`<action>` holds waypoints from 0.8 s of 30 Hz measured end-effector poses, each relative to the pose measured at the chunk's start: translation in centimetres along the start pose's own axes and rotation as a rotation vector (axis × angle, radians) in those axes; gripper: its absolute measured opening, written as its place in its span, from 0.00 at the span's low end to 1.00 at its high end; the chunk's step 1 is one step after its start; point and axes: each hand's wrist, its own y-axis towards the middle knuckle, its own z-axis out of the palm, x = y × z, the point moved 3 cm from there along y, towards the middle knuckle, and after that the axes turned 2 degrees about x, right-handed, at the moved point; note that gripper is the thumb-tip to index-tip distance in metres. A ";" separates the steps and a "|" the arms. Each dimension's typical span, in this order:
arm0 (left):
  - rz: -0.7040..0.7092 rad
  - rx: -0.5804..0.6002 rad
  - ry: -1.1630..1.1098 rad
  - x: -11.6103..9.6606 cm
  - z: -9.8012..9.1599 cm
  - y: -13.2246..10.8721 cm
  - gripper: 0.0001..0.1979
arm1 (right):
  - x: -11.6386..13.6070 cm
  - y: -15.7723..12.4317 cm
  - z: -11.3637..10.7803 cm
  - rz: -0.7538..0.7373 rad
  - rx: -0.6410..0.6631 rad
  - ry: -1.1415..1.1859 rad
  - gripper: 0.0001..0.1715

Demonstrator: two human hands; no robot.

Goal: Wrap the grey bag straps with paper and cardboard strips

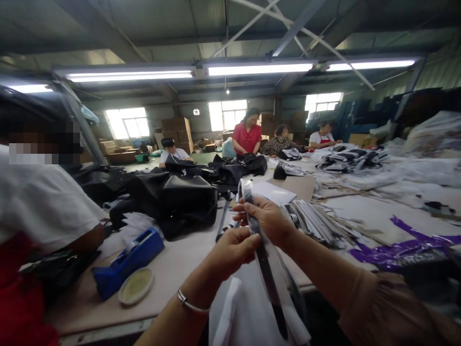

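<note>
Both my hands hold a long dark strap in a clear plastic sleeve (264,262) upright over the near edge of the work table (180,269). My left hand (232,250), with a silver bangle on its wrist, pinches the sleeve from the left. My right hand (266,218) is wrapped round it just above, fingers closed. The sleeve's top end rises past my right hand, and its lower end hangs down toward a white bag (248,312) below.
A blue tape dispenser (127,262) and a round yellowish dish (136,286) lie at left. Black bags (187,197) are heaped mid-table, flat strips (317,223) stacked at right, purple film (406,247) beyond. A person in white (39,206) sits close at left; several others work at the far end.
</note>
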 end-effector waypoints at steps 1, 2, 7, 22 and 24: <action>-0.006 -0.050 0.034 0.1 -0.5 0.2 0.21 | -0.5 -0.1 -0.4 0.021 0.016 -0.006 0.21; -0.002 -0.104 0.096 0.1 -1.1 0.4 0.20 | -0.9 -0.3 -0.8 0.039 0.037 -0.017 0.22; 0.059 -0.397 0.366 -0.3 -4.0 0.6 0.17 | -3.9 -4.0 -2.4 0.229 0.205 -0.216 0.30; -0.014 -0.455 -0.574 -1.0 -3.5 4.2 0.14 | -10.3 -11.1 -2.7 0.451 0.089 0.053 0.26; -0.003 -0.504 -0.600 -1.7 -3.7 4.6 0.12 | -10.9 -12.2 -2.3 0.468 0.125 0.044 0.25</action>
